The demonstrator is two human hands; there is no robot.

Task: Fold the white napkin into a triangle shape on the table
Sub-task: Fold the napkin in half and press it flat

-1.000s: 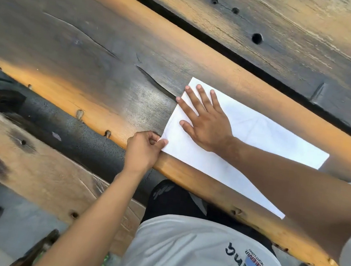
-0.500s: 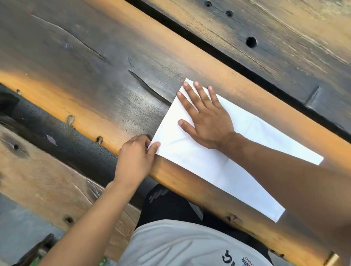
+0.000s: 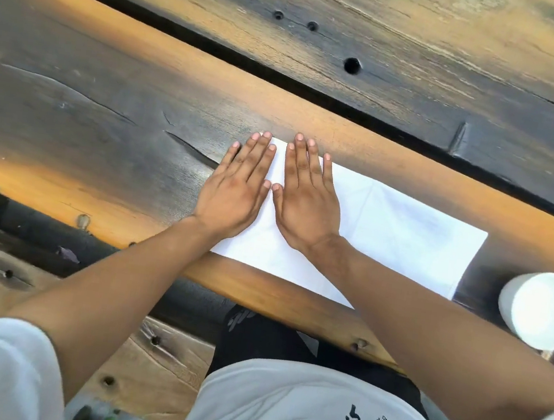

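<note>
At table centre, left hand has left the napkin corner; both palms now flat, fingers spread, gripping nothing. One napkin, two hands, one white cup at 3 o'clock.

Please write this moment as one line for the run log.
stage: pressing napkin flat | left hand: palm down on white napkin | right hand: palm down on it | triangle: not yet | table: white cup at right

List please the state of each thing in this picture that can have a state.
white napkin: lying flat on the table, faint creases showing, left end under both hands
left hand: open, palm down on the napkin
right hand: open, palm down on the napkin
white cup: upright, beside the napkin
</note>
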